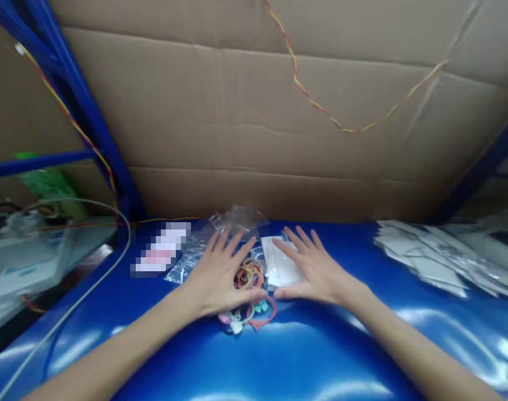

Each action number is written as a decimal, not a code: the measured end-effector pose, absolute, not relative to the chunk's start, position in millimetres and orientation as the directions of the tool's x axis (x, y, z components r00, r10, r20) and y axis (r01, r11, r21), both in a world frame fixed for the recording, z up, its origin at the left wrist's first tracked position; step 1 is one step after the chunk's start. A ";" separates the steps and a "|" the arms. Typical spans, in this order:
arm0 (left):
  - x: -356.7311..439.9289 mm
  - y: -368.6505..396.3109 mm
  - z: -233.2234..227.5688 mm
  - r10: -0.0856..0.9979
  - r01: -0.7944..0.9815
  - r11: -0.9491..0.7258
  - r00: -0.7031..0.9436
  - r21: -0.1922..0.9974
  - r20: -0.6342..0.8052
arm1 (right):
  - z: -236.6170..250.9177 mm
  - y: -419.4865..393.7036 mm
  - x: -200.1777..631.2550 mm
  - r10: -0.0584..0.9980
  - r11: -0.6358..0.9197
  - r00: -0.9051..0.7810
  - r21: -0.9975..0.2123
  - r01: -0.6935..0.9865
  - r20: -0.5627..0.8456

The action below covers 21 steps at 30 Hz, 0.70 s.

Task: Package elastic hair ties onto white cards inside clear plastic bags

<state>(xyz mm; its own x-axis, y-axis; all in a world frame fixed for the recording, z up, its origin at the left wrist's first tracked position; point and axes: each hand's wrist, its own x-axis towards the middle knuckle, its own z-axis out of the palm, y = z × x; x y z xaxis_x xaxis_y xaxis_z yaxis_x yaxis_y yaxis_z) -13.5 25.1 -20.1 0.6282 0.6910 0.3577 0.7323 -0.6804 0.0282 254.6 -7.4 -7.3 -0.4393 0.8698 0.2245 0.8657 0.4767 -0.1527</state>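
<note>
My left hand [220, 275] is spread flat, fingers apart, over a heap of colourful hair ties [250, 275] and the edge of some clear plastic bags [187, 259]. Part of the heap is hidden beneath the palm and thumb. A coral hair tie [272, 316] and a few with small pink, white and teal charms lie in front of the thumb. My right hand [312, 267] is likewise spread, its fingers over a small stack of white cards [274, 264]. Neither hand grips anything.
On the right lies a pile of white cards in clear sleeves [425, 256]. A blurred-out paper [164, 248] rests at the left. A pale cable [124, 245] loops along the left edge of the blue surface [279, 362]. Behind stands a cardboard wall [237, 111] with a hanging twisted wire [316, 104].
</note>
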 end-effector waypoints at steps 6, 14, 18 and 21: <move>-10.3 21.1 -19.5 0.686 0.720 -0.693 0.639 0.045 0.348 | -13.1 -5.4 252.8 0.896 0.427 -0.387 -0.186 0.885 0.216; -9.5 22.5 -17.8 0.679 0.711 -0.700 0.631 0.068 0.376 | -11.9 -2.9 256.8 0.904 0.411 -0.383 -0.139 0.901 0.190; -7.2 19.4 -11.7 0.684 0.686 -0.709 0.613 0.163 0.395 | -8.3 -1.6 256.6 0.835 0.510 -0.434 -0.180 0.841 0.338; -4.9 15.0 -7.4 0.713 0.610 -0.698 0.539 0.375 0.449 | -5.3 -1.4 255.2 0.717 0.633 -0.440 -0.240 0.736 0.541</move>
<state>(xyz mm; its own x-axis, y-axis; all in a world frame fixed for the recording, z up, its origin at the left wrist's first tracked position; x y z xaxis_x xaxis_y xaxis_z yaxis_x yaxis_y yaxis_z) -4.9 15.0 -7.4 0.5393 0.7126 0.4488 0.6100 -0.6979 0.3751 255.2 -1.4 -5.3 -0.4399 0.7169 0.5409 0.7361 0.6329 -0.2402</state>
